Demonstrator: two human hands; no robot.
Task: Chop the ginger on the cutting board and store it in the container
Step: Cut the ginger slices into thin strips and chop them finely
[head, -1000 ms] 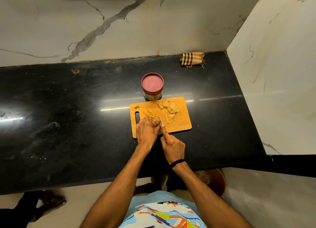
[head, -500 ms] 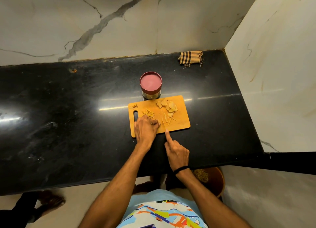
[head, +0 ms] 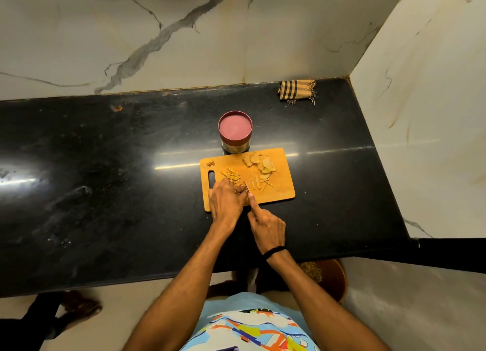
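Handling: I judge the ginger [head: 260, 164] light, stiff and fibrous, and slick where cut; pin it from above, fingertips tucked.
Look: pale yellow slices and thin strips (uneven) on the orange board [head: 278, 192], beside the lidded container [head: 235, 132].
Left hand [head: 226, 203]: curled, pinning a piece.
Right hand [head: 267, 225]: grasping the knife [head: 246, 187], forefinger along it.

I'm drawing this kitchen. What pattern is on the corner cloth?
The cloth is tan with dark stripes; head view shows it.
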